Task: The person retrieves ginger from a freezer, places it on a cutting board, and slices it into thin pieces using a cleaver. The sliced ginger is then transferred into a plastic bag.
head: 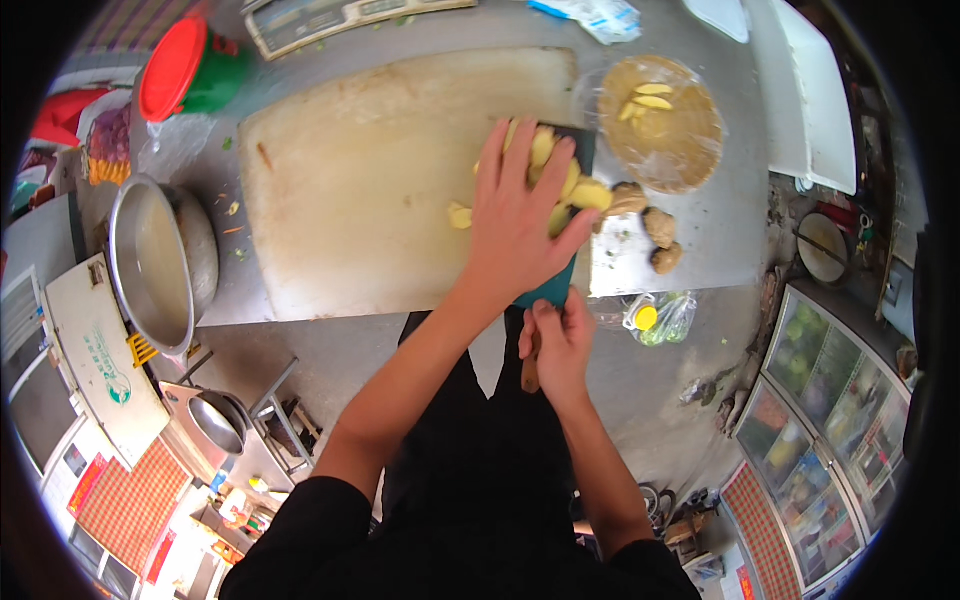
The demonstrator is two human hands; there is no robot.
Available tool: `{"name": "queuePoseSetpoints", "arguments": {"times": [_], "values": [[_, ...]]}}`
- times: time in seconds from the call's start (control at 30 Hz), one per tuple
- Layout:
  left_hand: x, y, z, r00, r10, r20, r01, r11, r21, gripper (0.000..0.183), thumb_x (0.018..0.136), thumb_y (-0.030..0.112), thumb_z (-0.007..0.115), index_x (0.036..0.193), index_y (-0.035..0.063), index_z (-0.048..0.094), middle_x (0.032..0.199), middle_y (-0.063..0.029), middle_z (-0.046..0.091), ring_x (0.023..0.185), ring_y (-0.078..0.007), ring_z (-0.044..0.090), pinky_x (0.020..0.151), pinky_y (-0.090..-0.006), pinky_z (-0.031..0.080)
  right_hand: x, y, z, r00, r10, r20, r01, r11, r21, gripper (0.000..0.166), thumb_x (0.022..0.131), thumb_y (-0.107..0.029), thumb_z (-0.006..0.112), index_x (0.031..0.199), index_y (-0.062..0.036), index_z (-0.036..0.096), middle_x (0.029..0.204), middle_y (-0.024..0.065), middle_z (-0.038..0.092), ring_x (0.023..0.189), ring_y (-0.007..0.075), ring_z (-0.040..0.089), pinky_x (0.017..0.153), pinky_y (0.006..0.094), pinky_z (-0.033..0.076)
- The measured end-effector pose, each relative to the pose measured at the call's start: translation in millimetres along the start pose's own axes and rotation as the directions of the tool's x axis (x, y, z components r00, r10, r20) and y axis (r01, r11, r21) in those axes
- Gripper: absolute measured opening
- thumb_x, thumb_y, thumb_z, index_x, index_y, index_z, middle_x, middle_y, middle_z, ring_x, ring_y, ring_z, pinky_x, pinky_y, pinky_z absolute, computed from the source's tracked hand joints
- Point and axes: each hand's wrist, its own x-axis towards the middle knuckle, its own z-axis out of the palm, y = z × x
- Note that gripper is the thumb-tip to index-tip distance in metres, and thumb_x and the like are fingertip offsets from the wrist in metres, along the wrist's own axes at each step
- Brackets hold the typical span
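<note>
Pale yellow slices [591,195], apparently of a peeled root, lie in a heap on the flat blade of a cleaver [553,291] at the right end of a large cutting board [360,187]. My left hand [517,202] spreads over the heap and holds it against the blade, hiding part of both. My right hand [559,341] grips the cleaver's wooden handle below the board's front edge. One small yellow piece [460,217] rests on the board left of my left hand. Right of the blade sit several knobbly brown roots [660,226], possibly ginger.
A plastic-lined round basket [660,161] at the right holds a few yellow slices. On the left stand a steel basin [154,262] and a green bucket with a red lid [174,69]. A scale [322,21] is at the back. A glass-door cabinet [817,420] stands at the right.
</note>
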Motion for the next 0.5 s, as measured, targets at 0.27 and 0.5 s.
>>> {"name": "queuePoseSetpoints", "arguments": {"times": [0.27,0.5], "values": [[121,33,130,0.976,0.174,0.128,-0.200,0.950,0.238,0.046,0.088,0.033,0.076,0.124,0.0066,0.068,0.141,-0.0227,0.056,0.135,-0.0426,0.048,0.114,-0.0550,0.037,51,-95,-93,0.985,0.166,-0.049,-0.145,0.948,0.282,0.008,0.103,-0.011,0.054,0.099,-0.0041,0.053,0.071,0.0044,0.054,0.047,0.0134,0.051,0.045,0.0304,0.044],[123,36,141,0.948,0.302,0.099,-0.317,0.922,0.224,0.027,0.094,0.019,0.069,0.119,0.0074,0.069,0.135,-0.0183,0.060,0.133,-0.0389,0.050,0.111,-0.0538,0.038,-34,-79,-200,0.946,0.275,-0.169,-0.210,0.922,0.326,0.008,0.103,-0.008,0.055,0.106,-0.0028,0.060,0.070,0.0040,0.057,0.045,0.0124,0.052,0.042,0.0277,0.044]]}}
